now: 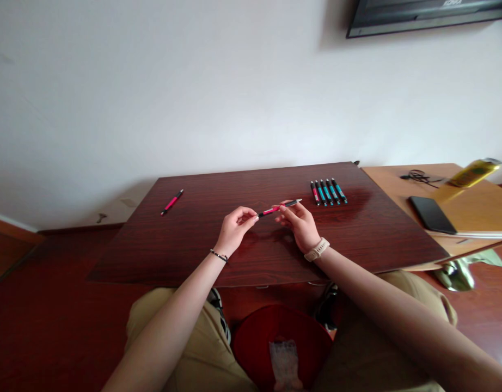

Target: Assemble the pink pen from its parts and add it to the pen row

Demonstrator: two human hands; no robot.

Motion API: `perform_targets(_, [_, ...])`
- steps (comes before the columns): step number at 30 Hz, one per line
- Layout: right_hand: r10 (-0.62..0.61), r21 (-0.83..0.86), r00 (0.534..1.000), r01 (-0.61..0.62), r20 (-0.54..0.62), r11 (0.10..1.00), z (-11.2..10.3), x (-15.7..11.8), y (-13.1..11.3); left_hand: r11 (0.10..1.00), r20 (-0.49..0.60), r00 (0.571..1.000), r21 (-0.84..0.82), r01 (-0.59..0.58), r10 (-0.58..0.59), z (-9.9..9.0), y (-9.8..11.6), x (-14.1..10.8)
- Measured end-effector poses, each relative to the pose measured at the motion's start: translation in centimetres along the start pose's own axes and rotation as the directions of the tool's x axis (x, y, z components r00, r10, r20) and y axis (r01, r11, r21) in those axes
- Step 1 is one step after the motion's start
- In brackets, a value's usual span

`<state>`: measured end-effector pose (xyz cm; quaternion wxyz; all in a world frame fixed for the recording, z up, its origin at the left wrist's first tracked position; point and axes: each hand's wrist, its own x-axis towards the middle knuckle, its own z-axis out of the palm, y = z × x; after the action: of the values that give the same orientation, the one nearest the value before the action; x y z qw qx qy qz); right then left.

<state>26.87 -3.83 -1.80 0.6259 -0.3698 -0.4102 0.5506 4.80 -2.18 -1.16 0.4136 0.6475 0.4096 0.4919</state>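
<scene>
A pink and black pen (271, 210) is held slantwise above the dark wooden table (194, 256), between my two hands. My left hand (237, 226) pinches its lower left end with thumb and fingertips. Toward its other end, my right hand (298, 222) grips the barrel, and the tip sticks out past the fingers. Right of my hands, several pens (328, 192) lie side by side in a row, one pink at the left and the others teal. Another pink pen (171, 202) lies alone on the table's left part.
At the right, a lighter wooden table (393, 177) bears a black phone (432, 214), a coiled black cable (420, 176) and a yellow can (475, 173). Below, between my knees, is a red bin (255, 337) with clear plastic in it. A screen (430, 16) hangs on the wall.
</scene>
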Motion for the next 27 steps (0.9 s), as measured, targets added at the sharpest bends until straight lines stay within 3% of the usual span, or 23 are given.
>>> perform_targets(12, [-0.013,-0.014,1.000,0.013,-0.010,1.000,0.05,-0.03,-0.02,0.998,-0.008,0.998,-0.006,0.067,-0.067,-0.02,0.40,-0.11])
perform_targets(27, [-0.015,-0.005,1.000,0.015,-0.008,1.000,-0.05,0.05,0.04,0.999,0.010,0.999,-0.011,0.047,-0.047,-0.06,0.52,-0.17])
